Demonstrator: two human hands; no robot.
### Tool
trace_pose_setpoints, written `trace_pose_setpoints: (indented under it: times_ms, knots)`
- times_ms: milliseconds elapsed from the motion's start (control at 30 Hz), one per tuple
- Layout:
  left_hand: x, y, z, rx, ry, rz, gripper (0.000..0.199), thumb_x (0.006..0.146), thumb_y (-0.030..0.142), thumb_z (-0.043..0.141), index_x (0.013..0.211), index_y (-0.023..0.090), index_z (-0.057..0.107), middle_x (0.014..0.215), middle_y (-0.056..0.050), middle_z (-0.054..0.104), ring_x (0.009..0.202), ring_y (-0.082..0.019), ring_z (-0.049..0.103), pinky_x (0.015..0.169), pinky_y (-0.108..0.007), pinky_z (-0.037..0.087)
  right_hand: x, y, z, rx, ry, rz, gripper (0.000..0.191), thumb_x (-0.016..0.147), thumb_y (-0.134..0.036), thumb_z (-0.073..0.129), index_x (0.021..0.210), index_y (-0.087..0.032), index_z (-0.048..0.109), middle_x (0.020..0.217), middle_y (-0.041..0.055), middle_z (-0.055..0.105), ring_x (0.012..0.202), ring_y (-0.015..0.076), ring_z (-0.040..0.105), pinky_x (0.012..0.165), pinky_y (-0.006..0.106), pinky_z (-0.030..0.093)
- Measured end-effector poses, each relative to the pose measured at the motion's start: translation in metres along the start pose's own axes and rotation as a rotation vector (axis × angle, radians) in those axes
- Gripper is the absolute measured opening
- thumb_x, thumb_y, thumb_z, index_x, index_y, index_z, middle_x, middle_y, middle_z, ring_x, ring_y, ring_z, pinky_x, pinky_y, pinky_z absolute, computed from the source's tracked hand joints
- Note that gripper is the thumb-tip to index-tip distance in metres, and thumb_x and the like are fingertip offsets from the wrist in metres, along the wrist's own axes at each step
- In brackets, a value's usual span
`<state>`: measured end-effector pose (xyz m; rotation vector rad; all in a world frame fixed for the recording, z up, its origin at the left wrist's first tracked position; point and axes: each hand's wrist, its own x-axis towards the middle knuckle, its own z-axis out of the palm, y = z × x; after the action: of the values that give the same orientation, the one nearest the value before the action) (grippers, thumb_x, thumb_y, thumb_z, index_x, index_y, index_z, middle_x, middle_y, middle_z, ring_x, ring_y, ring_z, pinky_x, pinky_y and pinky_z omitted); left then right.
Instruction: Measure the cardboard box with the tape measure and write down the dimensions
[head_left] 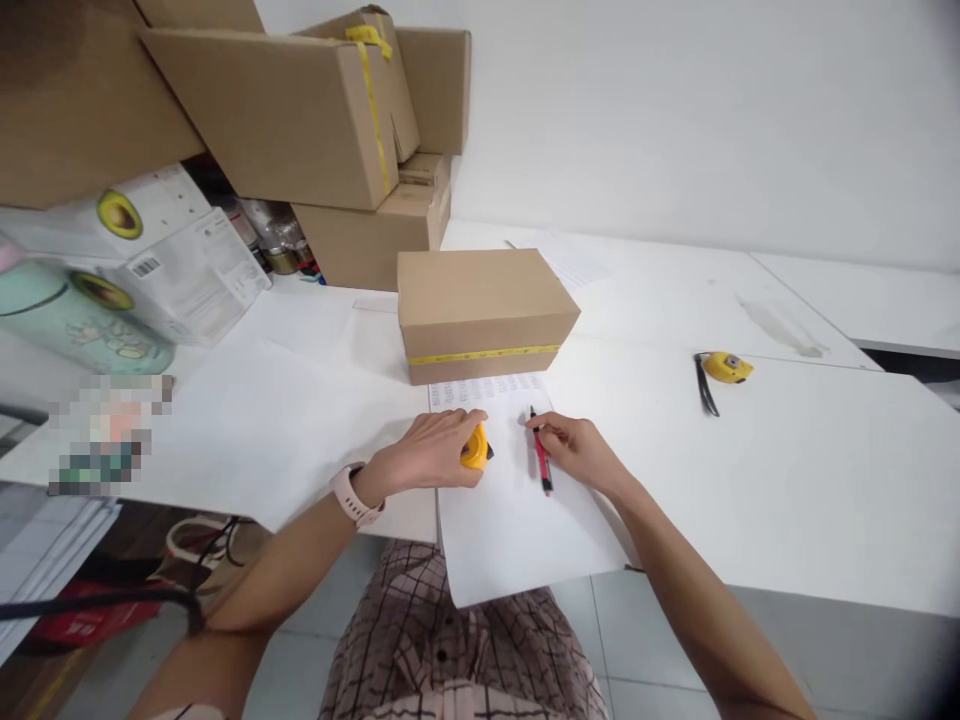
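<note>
My left hand (439,448), with a pale pink watch on the wrist, is wrapped round a yellow tape measure (474,448) above a white sheet of paper (502,545). To its right, the fingers of my right hand (574,450) close on a red and black pen (541,462) just over the same sheet. Rows of handwriting show along the sheet's top. Right behind the paper stands a closed brown cardboard box (487,300), a yellow marked strip running across its front. Its lower edge meets the written rows.
A second yellow tape measure (726,367) with a black strap lies to the right on the white table (787,480). Larger cardboard boxes (277,120) are stacked at the back left. A mint bottle (90,320) and white avocado-printed boxes (180,260) stand on the left.
</note>
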<state>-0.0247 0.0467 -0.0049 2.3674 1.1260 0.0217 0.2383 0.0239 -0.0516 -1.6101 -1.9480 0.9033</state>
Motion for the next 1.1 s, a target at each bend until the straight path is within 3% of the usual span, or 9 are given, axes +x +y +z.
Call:
trace_pose_setpoints:
  times_ms: [100, 167, 300, 433, 533, 700, 833, 1000, 1100]
  knots:
    - [0.01, 0.002, 0.001, 0.043, -0.057, 0.028, 0.051, 0.079, 0.041, 0.06, 0.126, 0.022, 0.056, 0.112, -0.009, 0.064, 0.104, -0.031, 0.06, 0.093, -0.043, 0.045, 0.004, 0.006, -0.009, 0.195, 0.046, -0.055, 0.034, 0.09, -0.034, 0.049, 0.116, -0.02, 0.066, 0.087, 0.0052, 0.076, 0.073, 0.0201, 0.068, 0.063, 0.031, 0.048]
    - [0.017, 0.0, 0.002, 0.024, -0.058, 0.069, 0.051, 0.079, 0.045, 0.062, 0.125, 0.022, 0.058, 0.123, -0.012, 0.062, 0.112, -0.032, 0.058, 0.096, -0.044, 0.044, 0.009, 0.009, -0.011, 0.197, 0.116, -0.077, 0.034, 0.089, -0.037, 0.056, 0.119, -0.021, 0.064, 0.096, 0.007, 0.077, 0.084, 0.0227, 0.071, 0.07, 0.033, 0.052]
    - [0.032, -0.017, 0.002, -0.083, -0.073, 0.151, 0.074, 0.076, 0.059, 0.069, 0.136, 0.018, 0.055, 0.16, -0.017, 0.038, 0.147, -0.038, 0.033, 0.115, -0.049, 0.031, 0.022, 0.013, -0.008, 0.027, 0.347, -0.151, 0.022, 0.088, -0.042, 0.059, 0.102, -0.025, 0.063, 0.089, 0.006, 0.074, 0.082, 0.0233, 0.07, 0.076, 0.037, 0.053]
    - [0.044, -0.034, 0.006, -0.15, -0.15, 0.2, 0.093, 0.074, 0.072, 0.068, 0.146, 0.018, 0.049, 0.166, -0.016, 0.03, 0.154, -0.037, 0.022, 0.123, -0.049, 0.019, 0.035, 0.007, 0.0, -0.022, 0.527, -0.168, 0.03, 0.091, -0.053, 0.056, 0.079, -0.025, 0.057, 0.071, 0.0045, 0.066, 0.064, 0.0194, 0.06, 0.064, 0.034, 0.049]
    - [0.049, -0.038, 0.007, -0.123, -0.152, 0.226, 0.092, 0.075, 0.074, 0.067, 0.147, 0.019, 0.049, 0.167, -0.014, 0.028, 0.155, -0.035, 0.02, 0.124, -0.048, 0.017, 0.049, -0.006, 0.007, 0.253, 0.482, -0.054, 0.04, 0.094, -0.061, 0.048, 0.082, -0.025, 0.055, 0.059, -0.0003, 0.057, 0.057, 0.0174, 0.054, 0.06, 0.032, 0.046]
    - [0.052, -0.037, 0.011, -0.128, -0.093, 0.235, 0.084, 0.082, 0.073, 0.062, 0.143, 0.016, 0.053, 0.165, -0.016, 0.031, 0.154, -0.034, 0.026, 0.125, -0.05, 0.012, 0.077, -0.009, 0.023, 0.669, 0.158, 0.015, 0.049, 0.094, -0.067, 0.045, 0.097, -0.022, 0.063, 0.073, 0.0039, 0.068, 0.075, 0.0202, 0.065, 0.075, 0.035, 0.053]
    - [0.052, -0.041, 0.014, -0.2, -0.057, 0.251, 0.075, 0.087, 0.072, 0.058, 0.142, 0.021, 0.054, 0.164, -0.011, 0.036, 0.153, -0.031, 0.028, 0.127, -0.049, 0.008, 0.087, 0.007, 0.035, 0.589, 0.269, 0.018, 0.043, 0.086, -0.063, 0.064, 0.075, -0.022, 0.055, 0.069, -0.0002, 0.06, 0.067, 0.0155, 0.056, 0.066, 0.03, 0.047]
    - [0.054, -0.043, 0.015, -0.208, -0.048, 0.26, 0.072, 0.087, 0.07, 0.06, 0.141, 0.023, 0.054, 0.162, -0.01, 0.039, 0.152, -0.031, 0.03, 0.127, -0.05, 0.009, 0.086, 0.011, 0.037, 0.511, 0.323, 0.0, 0.035, 0.087, -0.057, 0.064, 0.09, -0.023, 0.056, 0.075, -0.0009, 0.059, 0.067, 0.0149, 0.053, 0.062, 0.029, 0.044]
    - [0.055, -0.043, 0.016, -0.237, -0.029, 0.269, 0.07, 0.086, 0.068, 0.062, 0.139, 0.023, 0.056, 0.161, -0.011, 0.041, 0.151, -0.032, 0.031, 0.126, -0.051, 0.01, 0.085, 0.007, 0.037, 0.499, 0.324, 0.012, 0.031, 0.086, -0.052, 0.065, 0.086, -0.023, 0.054, 0.076, -0.0007, 0.058, 0.065, 0.0145, 0.052, 0.061, 0.029, 0.043]
